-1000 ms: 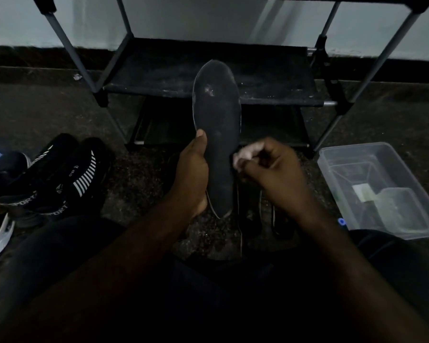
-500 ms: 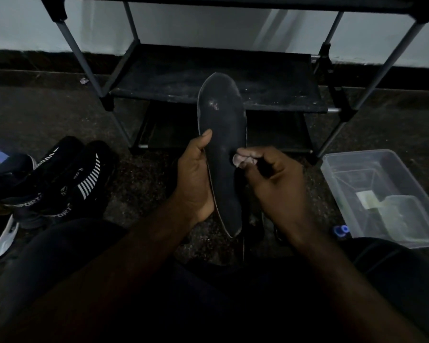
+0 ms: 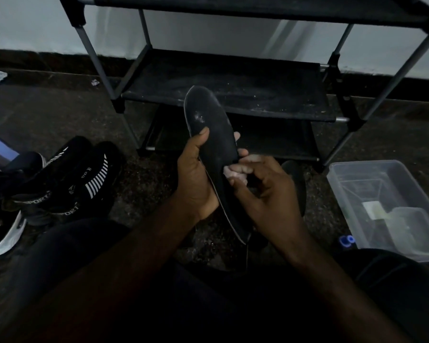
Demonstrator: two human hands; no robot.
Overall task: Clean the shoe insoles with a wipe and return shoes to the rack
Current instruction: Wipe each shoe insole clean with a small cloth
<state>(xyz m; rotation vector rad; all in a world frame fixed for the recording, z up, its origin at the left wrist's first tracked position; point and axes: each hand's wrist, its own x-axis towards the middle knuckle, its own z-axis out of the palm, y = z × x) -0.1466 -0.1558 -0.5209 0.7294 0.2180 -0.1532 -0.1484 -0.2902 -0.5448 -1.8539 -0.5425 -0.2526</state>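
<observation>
In front of the rack, the left hand grips the dark insole toe up, thumb on its face. The right hand pinches a white wipe against the insole's right edge. Black shoes lie left on the floor.

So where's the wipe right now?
Head view, centre: the wipe is pinched in the right hand, against the right edge of the insole the left hand holds, in front of the rack.
</observation>
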